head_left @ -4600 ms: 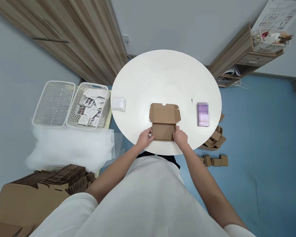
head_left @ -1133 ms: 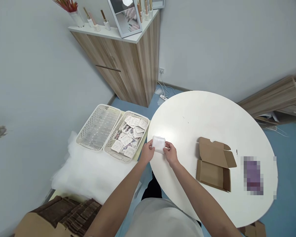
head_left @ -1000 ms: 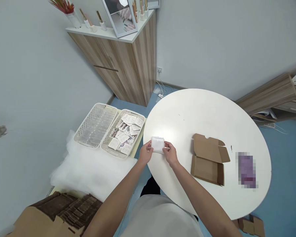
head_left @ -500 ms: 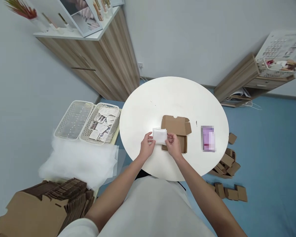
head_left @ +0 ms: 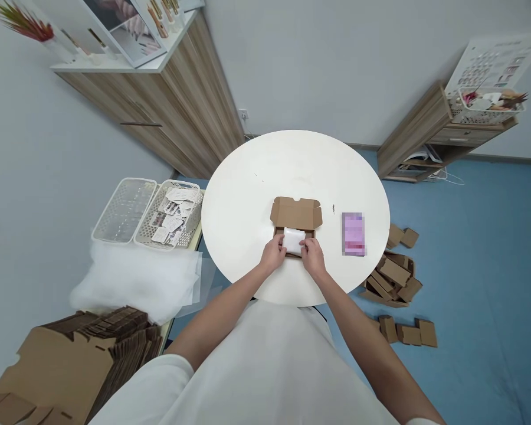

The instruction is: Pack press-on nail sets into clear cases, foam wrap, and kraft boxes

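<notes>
I see both forearms reaching forward, left hand [head_left: 273, 254] and right hand [head_left: 314, 258] half-curled, gripping the white packet [head_left: 294, 241] by its ends over the open carton's tray [head_left: 279, 232] (resting or raised, I can't tell) on the round white table [head_left: 292, 162]; blue floor [head_left: 473, 277] right, wooden cabinet [head_left: 194, 100] far left.

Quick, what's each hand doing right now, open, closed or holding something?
Left hand: holding the left side of the packet.
Right hand: holding its right side, over the open box.
</notes>
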### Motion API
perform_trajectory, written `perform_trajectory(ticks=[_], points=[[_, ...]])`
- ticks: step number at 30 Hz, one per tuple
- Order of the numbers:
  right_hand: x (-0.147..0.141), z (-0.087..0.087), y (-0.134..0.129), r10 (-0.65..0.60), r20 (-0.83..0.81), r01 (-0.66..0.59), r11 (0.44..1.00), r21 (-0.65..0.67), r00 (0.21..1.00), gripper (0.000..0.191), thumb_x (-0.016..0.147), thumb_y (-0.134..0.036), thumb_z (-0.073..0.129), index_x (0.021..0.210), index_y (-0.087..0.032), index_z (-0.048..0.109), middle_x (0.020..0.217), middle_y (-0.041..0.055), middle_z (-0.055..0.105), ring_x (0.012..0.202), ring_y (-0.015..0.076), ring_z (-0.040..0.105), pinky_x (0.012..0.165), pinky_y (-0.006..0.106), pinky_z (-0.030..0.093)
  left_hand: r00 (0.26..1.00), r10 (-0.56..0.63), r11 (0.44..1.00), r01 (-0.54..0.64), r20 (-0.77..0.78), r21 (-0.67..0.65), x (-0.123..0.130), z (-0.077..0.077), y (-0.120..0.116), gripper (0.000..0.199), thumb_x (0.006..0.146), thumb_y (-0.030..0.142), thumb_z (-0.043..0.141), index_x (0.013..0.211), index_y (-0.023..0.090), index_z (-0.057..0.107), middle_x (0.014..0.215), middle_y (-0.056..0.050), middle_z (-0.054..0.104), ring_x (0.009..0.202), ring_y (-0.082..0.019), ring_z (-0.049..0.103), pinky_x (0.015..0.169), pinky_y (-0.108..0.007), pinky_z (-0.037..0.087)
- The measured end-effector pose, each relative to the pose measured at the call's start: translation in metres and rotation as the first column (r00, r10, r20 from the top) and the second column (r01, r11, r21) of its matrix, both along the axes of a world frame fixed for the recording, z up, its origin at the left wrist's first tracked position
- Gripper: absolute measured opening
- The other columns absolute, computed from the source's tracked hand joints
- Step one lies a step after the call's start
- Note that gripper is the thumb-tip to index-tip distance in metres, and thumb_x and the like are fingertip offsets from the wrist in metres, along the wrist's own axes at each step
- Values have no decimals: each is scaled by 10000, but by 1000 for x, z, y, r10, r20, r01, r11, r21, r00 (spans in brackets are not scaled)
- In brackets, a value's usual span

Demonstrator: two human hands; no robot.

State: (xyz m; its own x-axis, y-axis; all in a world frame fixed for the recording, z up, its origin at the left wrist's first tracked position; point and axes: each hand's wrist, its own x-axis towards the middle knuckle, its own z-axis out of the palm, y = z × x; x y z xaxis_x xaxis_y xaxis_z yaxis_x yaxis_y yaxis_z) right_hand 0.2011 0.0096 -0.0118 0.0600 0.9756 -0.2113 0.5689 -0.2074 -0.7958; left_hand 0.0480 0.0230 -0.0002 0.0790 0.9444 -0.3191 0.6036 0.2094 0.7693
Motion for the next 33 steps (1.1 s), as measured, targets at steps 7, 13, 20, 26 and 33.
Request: perform_trajectory(ticks=[7, 13, 20, 26, 33], points=[[-4, -9, -2, 178, 185, -169, 983, -65, 966, 404, 705, -62, 400, 1049, -212, 549, 1143, 92, 475, 899, 208, 544, 738, 330, 435, 964, -212, 976, 217, -161, 16, 1, -6, -3, 384, 719, 118, 498, 1101, 144, 535, 1154, -131, 505, 1069, -241, 500, 913, -362, 408], [0, 0, -8, 174, 166, -183, 982, 41, 971, 430, 744, -149, 433, 1166, -210, 487, 1242, 108, 410, 1121, 254, 424, 882, 399, 398, 970, -144, 970, 178, -199, 166, -7, 3, -3, 404, 750, 179, 500, 1153, 163, 495, 1249, -128, 399, 1169, -251, 398, 962, -384, 358], [22, -1, -5, -41, 53, 43, 998, -41, 998, 503, 780, -228, 388, 1281, -191, 365, 1221, 111, 448, 1112, 236, 437, 917, 399, 380, 989, -35, 999, 37, -143, 15, -31, -11, 3, 466, 804, 174, 426, 1268, 156, 389, 1072, -112, 524, 960, -198, 536, 839, -339, 436], [25, 2, -6, -66, -22, 63, 990, -126, 998, 501, 755, -218, 421, 1256, -212, 418, 1152, 91, 516, 977, 206, 528, 821, 338, 436, 998, -25, 999, 23, -58, -22, -33, -16, -2, 474, 776, 120, 430, 1244, 196, 440, 1025, -75, 567, 874, -165, 569, 800, -301, 466], [32, 6, -16, -98, -138, 73, 981, -178, 986, 518, 719, -267, 502, 1232, -216, 447, 1177, 85, 517, 960, 200, 548, 783, 335, 463, 999, 33, 994, -29, 39, -107, -44, -16, -17, 436, 772, 218, 497, 1205, 175, 482, 1048, -76, 594, 840, -152, 587, 778, -289, 472]])
